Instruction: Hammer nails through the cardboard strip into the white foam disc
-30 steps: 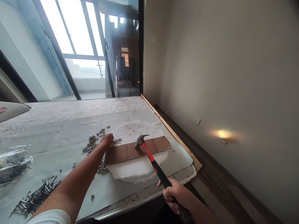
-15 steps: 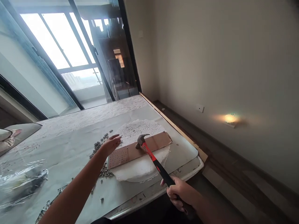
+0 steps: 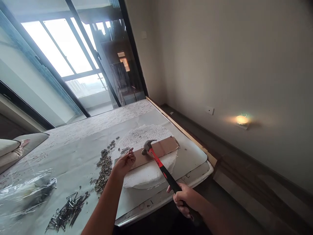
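Note:
My right hand (image 3: 184, 199) grips the black end of a red-and-black claw hammer (image 3: 159, 164). Its steel head rests on a brown perforated board (image 3: 163, 147). The board lies across a round white foam slab (image 3: 146, 176) on the covered table (image 3: 61, 153). My left hand (image 3: 125, 161) hovers over the board's left end, fingers curled and pinched on a thin nail. A few loose nails (image 3: 124, 150) lie just beyond that hand on the foam.
A trail of small grey bits (image 3: 104, 166) runs left of the foam. A heap of dark nails (image 3: 66, 213) lies near the front left, beside a clear plastic bag (image 3: 26, 192). The table's right edge drops to a dark floor beside a wall.
My left hand drew back from the loose nails toward me and now pinches a nail above the board's left end. The hammer stayed resting on the board. The view shifted slightly.

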Demonstrator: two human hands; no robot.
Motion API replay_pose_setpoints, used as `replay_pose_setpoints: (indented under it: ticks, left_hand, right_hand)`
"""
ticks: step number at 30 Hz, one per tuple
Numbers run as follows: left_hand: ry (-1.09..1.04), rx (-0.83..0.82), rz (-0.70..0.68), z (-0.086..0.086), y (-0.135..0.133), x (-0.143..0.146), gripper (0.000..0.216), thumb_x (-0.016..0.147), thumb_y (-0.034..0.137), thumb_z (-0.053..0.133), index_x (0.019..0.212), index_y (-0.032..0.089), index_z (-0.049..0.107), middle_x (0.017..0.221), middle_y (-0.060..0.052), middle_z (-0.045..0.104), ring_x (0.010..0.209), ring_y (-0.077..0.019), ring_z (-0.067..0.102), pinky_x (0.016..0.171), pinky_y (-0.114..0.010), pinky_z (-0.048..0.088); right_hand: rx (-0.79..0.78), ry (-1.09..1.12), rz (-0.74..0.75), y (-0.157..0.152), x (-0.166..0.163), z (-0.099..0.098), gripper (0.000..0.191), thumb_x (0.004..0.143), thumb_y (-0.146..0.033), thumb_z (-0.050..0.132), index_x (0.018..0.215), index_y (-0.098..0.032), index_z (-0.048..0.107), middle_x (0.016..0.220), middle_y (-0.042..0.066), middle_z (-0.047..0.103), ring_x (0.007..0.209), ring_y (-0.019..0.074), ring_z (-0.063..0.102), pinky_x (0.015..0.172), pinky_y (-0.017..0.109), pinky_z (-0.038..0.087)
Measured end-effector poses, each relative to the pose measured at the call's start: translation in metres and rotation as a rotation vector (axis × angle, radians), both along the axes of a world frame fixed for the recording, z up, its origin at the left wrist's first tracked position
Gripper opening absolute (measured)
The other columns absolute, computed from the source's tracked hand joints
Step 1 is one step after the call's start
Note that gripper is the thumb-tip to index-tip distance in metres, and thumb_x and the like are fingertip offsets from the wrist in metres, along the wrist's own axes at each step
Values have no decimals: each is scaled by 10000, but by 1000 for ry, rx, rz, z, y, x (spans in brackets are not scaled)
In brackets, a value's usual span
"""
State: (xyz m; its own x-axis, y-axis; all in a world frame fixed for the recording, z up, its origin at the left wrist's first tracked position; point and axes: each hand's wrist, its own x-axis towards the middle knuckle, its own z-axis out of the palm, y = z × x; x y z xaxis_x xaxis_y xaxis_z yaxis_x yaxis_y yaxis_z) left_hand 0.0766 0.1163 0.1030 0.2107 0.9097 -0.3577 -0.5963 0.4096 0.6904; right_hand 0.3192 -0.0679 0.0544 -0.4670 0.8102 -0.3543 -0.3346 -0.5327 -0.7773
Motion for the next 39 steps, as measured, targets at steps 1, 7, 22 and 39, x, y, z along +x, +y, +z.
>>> replay_pose_setpoints:
  ticks: [1, 7, 22, 39]
  left_hand:
    - [61, 32, -4, 0, 1, 0, 183, 828, 46, 420, 898, 131, 567, 649, -16, 533, 534, -61, 529, 535, -175, 468]
    - [784, 355, 5, -6, 9, -10, 252, 780, 407, 557, 847, 164, 552, 885, -95, 682, 912, -198, 620, 716, -286, 470]
    - [1571, 599, 118, -32, 32, -6, 254, 732, 409, 540, 746, 203, 689, 819, -29, 711, 771, -190, 616, 686, -267, 411]
    - [1682, 676, 53, -43, 37, -8, 271, 774, 383, 500, 687, 178, 654, 753, -53, 675, 705, -179, 576, 646, -274, 380]
  right_hand:
    - [-6, 0, -2, 0, 0, 0, 364, 545, -200, 423, 910, -200, 420, 438, -136, 355, 276, 47, 283, 246, 165, 255]
    - [-18, -9, 7, 0, 0, -2, 357, 552, -201, 423, 909, -200, 421, 440, -136, 356, 273, 44, 277, 248, 165, 255]
    - [-32, -21, 0, -4, 0, -14, 397, 589, -203, 422, 987, -196, 415, 462, -132, 372, 278, 41, 270, 282, 152, 209]
    - [-32, -96, 17, -4, 1, -4, 348, 634, -234, 451, 978, -196, 420, 476, -131, 355, 288, 37, 274, 303, 161, 229]
